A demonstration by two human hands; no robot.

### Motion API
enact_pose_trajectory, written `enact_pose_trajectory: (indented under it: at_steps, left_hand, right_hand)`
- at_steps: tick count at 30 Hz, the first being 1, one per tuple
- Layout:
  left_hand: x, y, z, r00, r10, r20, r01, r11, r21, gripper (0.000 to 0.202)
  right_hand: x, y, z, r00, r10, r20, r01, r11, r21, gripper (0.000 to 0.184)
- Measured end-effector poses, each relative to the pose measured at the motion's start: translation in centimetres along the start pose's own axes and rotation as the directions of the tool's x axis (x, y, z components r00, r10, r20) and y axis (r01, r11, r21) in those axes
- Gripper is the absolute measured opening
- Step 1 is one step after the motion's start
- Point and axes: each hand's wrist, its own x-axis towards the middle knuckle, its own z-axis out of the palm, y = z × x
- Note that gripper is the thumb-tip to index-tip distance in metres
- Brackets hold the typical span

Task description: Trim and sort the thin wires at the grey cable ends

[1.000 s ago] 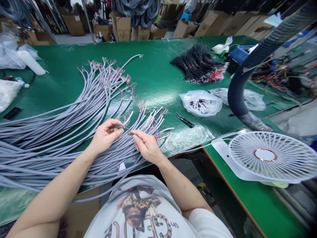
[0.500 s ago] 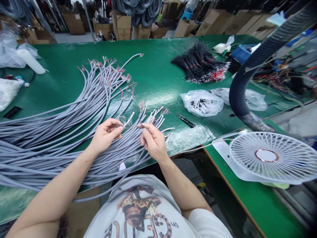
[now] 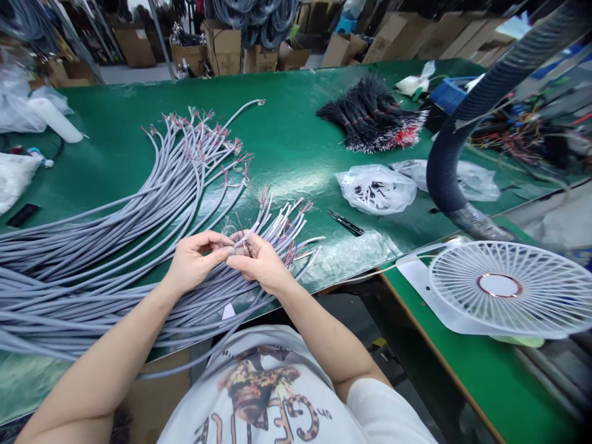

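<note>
My left hand [image 3: 198,260] pinches a grey cable close to its stripped end, where fine loose strands stick up. Right beside it, fingertips almost meeting, my right hand [image 3: 256,260] is closed on the same cable end; its exact grip is partly hidden by the fingers. Under and around both hands runs a thick bundle of grey cables [image 3: 139,308], with white, red and blue wire ends fanning out to the right. A second bundle of grey cables [image 3: 157,185] lies farther back, its stripped ends showing thin reddish wires.
Black thread snips [image 3: 346,222] lie right of the cable ends. Beyond them are a plastic bag of small black parts [image 3: 377,190] and bundled black wires [image 3: 370,117]. A flexible duct [image 3: 448,154] hangs at the right, above a white fan [image 3: 504,290].
My right hand has moved left to meet my left hand at the cable end. The white core that stuck out before is now between the fingers. The view has shifted slightly.
</note>
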Motion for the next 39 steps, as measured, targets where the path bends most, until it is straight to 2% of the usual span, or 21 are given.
enact_pose_trajectory:
  at_steps: [4, 13, 16, 19, 24, 30, 32, 36, 39]
  left_hand:
    - [0.0, -0.1, -0.1, 1.000, -0.002, 0.026, 0.003, 0.999, -0.034, 0.013]
    - [0.2, -0.4, -0.7, 0.992, -0.104, 0.064, 0.119, 0.948, -0.294, 0.012]
    - [0.4, -0.5, -0.8, 0.997, -0.069, 0.026, 0.074, 0.923, -0.378, 0.010]
    - [0.7, -0.2, -0.7, 0.999, -0.034, 0.024, 0.041, 0.897, -0.440, 0.009]
    - [0.6, 0.2, -0.9, 0.982, -0.122, 0.142, 0.182, 0.801, -0.571, 0.011]
    - [0.7, 0.9, -1.1, 0.983, -0.055, 0.175, 0.165, 0.683, -0.711, 0.010]
    - [0.8, 1.1, -1.1, 0.983, -0.041, 0.177, 0.159, 0.662, -0.733, 0.011]
    - [0.7, 0.8, -1.1, 0.984, -0.025, 0.175, 0.144, 0.689, -0.710, 0.010]
    - [0.7, 0.6, -1.1, 0.984, -0.018, 0.179, 0.140, 0.697, -0.703, 0.010]
  right_hand:
    - [0.7, -0.3, 0.3, 0.999, -0.003, 0.050, -0.001, 0.996, 0.090, 0.038]
    - [1.3, -0.2, -0.2, 0.995, -0.048, 0.093, 0.029, 0.981, 0.189, 0.036]
    - [1.4, -0.1, -0.1, 0.997, -0.070, 0.031, 0.062, 0.978, 0.198, 0.040]
    - [1.6, 0.2, 0.0, 0.996, -0.081, 0.029, 0.074, 0.977, 0.200, 0.039]
    - [1.7, 0.6, 0.4, 0.995, -0.092, 0.046, 0.082, 0.978, 0.193, 0.034]
    - [1.7, 0.7, 0.9, 0.995, -0.097, 0.037, 0.086, 0.969, 0.231, 0.030]
    - [1.7, 0.6, 0.8, 0.996, -0.080, 0.048, 0.065, 0.966, 0.252, 0.030]
    - [1.6, 0.5, 0.6, 0.992, -0.061, 0.115, 0.032, 0.970, 0.242, 0.027]
    - [1.7, 0.7, 0.5, 0.994, -0.069, 0.089, 0.045, 0.967, 0.251, 0.026]
